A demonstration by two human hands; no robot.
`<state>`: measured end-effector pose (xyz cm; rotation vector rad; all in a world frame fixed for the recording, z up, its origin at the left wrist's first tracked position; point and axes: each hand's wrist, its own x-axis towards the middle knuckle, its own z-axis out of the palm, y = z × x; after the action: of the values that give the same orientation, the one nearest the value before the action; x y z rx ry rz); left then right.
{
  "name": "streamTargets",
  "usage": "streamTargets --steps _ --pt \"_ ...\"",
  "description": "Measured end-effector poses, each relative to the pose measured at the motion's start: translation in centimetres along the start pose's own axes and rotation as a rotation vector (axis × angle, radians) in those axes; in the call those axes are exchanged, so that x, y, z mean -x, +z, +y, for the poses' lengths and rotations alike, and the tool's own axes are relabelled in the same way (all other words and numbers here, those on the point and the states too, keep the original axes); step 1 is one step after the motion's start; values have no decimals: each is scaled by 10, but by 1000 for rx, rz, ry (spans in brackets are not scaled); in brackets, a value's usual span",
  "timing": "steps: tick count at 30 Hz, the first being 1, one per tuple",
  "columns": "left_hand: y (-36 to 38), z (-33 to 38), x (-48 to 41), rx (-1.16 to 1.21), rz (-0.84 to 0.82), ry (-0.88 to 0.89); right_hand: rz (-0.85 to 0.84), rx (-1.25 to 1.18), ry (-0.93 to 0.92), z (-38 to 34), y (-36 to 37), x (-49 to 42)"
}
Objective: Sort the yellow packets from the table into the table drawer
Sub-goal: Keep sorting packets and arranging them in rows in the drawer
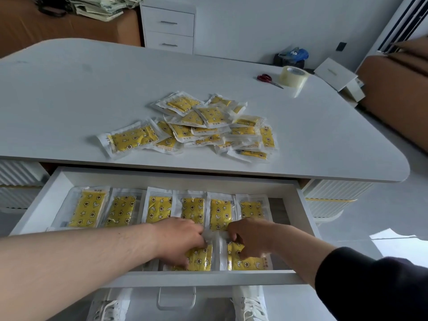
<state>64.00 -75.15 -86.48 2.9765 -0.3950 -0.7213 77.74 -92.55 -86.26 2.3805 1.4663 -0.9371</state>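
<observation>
Desk (69, 93): a loose pile (208, 126) of packets awaits sorting, near the front edge; a careless grab could slide some off. Drawer (39, 205): open, back row (162, 208) of six laid neat. Left hand (183, 242) and right hand (250, 237), fingers curled and pressing on two front packets (245, 258); whether pinched, cannot tell. Risk: dragging them would overlap or disturb the back row

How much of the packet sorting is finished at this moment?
Done: six packets form the back row of the drawer. In hand: the left hand and right hand are placing two front packets side by side. Left: the pile on the table, clearly the larger share.
</observation>
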Motion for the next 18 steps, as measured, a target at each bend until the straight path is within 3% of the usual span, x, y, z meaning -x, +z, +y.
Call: streamTargets --steps 4,8,12,15,18 --pt "-6 2 5 -45 -27 -1 23 -36 20 -2 0 6" --pt "-26 6 22 44 12 -87 152 -306 74 -6 -31 28" --pt "-72 5 46 183 273 -211 456 -623 31 -20 -85 64" --pt "-102 3 67 421 522 -315 606 -832 -51 -36 -109 92" --pt "-114 -3 85 567 657 -366 734 -933 -83 -47 -122 111"
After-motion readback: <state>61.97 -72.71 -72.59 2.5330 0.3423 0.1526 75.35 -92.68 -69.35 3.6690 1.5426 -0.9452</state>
